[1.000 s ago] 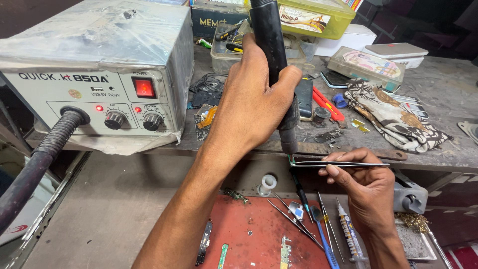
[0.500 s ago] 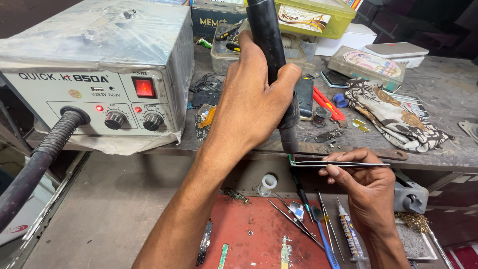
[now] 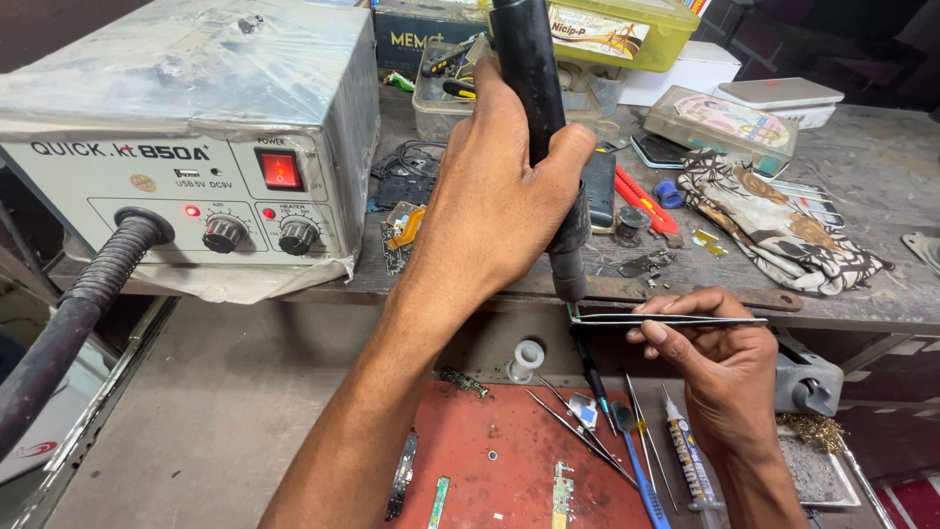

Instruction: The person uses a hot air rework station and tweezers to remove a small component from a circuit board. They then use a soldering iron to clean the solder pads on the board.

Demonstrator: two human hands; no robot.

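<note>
Left hand has a full fist wrapped round the black hot-air handpiece, nozzle pointing straight down at the bench edge. Right hand pinches the steel tweezers flat, tips right under that nozzle; there's maybe a tiny part in them, too small to tell. The grey rework station sits off left, red switch lit.

We stood in electronics repair workshop: hot-air rework station on worn bench (cluttered), loose circuit boards, tweezers.
</note>
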